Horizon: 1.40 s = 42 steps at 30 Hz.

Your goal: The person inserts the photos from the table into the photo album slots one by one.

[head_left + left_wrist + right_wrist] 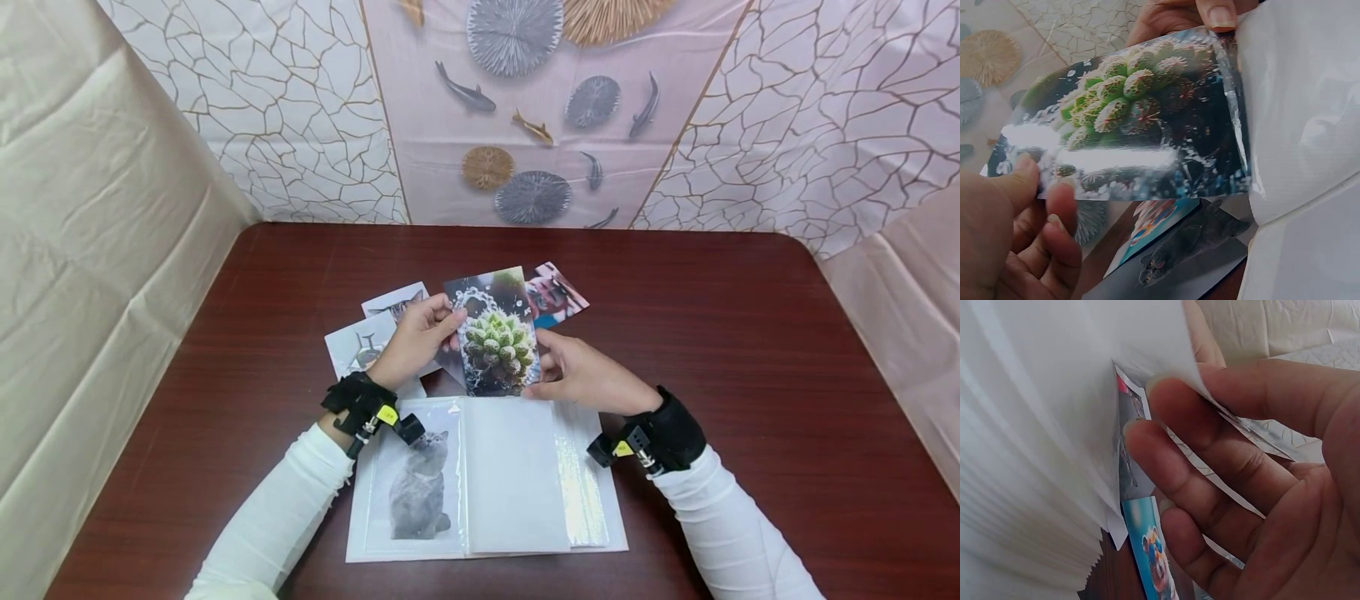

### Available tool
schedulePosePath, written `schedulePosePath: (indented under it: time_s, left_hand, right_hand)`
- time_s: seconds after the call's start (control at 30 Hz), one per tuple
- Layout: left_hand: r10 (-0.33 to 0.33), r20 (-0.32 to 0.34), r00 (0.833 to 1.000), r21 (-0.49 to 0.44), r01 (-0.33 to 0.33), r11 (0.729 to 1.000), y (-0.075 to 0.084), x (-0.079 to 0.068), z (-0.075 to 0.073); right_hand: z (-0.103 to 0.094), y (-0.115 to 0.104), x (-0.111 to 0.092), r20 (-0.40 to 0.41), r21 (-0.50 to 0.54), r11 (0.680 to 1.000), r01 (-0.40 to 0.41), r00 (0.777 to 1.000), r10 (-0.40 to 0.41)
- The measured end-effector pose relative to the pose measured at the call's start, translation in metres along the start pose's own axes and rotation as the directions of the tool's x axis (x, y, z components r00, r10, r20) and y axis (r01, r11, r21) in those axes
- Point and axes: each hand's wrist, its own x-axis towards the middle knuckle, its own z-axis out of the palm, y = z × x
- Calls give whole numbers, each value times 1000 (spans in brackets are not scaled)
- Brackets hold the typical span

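My left hand (420, 337) pinches the left edge of a glossy photo (498, 342) of a green succulent with water splashes. The photo stands at the top of an open white photo album (517, 483); in the left wrist view its lower end meets a clear plastic sleeve (1235, 119). My right hand (581, 371) is at the photo's lower right corner, thumb in front, and pinches the album's page (1160, 337) by its top edge. In the right wrist view other fingers (1166, 456) lie behind that page. Exactly how deep the photo sits is hidden.
Loose photos lie behind the album: a wine-glass-like print (360, 342), a print (393, 300) behind it, and a colourful animal photo (555, 293). A grey cat picture (422, 492) fills the album's left page. Patterned cloth (300, 108) hangs behind the dark wooden table (750, 350).
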Motion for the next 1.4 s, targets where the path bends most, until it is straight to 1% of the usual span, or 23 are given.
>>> schedulePosePath:
  time_s: [0.1, 0.2, 0.33, 0.4, 0.5, 0.63, 0.67, 0.83, 1.0, 1.17, 1.4]
  left_hand:
    - [-41, 37, 998, 5, 40, 999, -1, 0, -1]
    - [-71, 57, 996, 9, 71, 997, -1, 0, -2]
    - [-100, 73, 992, 25, 98, 995, -1, 0, -3]
    - [-103, 83, 991, 24, 101, 995, -2, 0, -4]
    - [-76, 93, 993, -3, 77, 997, -2, 0, -5]
    - [0, 102, 995, -69, 7, 998, -4, 0, -6]
    - [20, 106, 994, -74, -12, 997, -4, 0, -7]
    - [65, 122, 990, -7, -64, 998, -4, -1, -8]
    - [71, 133, 989, 4, -72, 997, -3, -2, -7]
    - [58, 131, 990, 23, -61, 998, -2, -2, -7]
    - [56, 131, 990, 15, -58, 998, -2, -4, -7]
  right_hand:
    - [0, 0, 0, -3, 6, 1000, 0, 1000, 0]
    - [0, -1, 0, -5, 15, 1000, 1, 1000, -1]
    - [-1, -3, -1, -3, 27, 1000, 1, 1000, -1]
    - [-1, -3, -1, 0, 28, 1000, 0, 1000, 0]
    - [-1, -2, -1, 4, 20, 1000, -5, 1000, 5]
    - [0, 0, 0, 8, 8, 1000, -15, 1000, 15]
    - [0, 1, 0, 9, 5, 1000, -17, 1000, 17]
    - [0, 0, 0, 5, 8, 1000, -22, 1000, 22]
    - [0, 0, -1, 10, 20, 999, -33, 999, 33]
    - [-1, 0, -3, 13, 25, 999, -31, 999, 31]
    - [0, 0, -3, 8, 25, 999, -35, 999, 35]
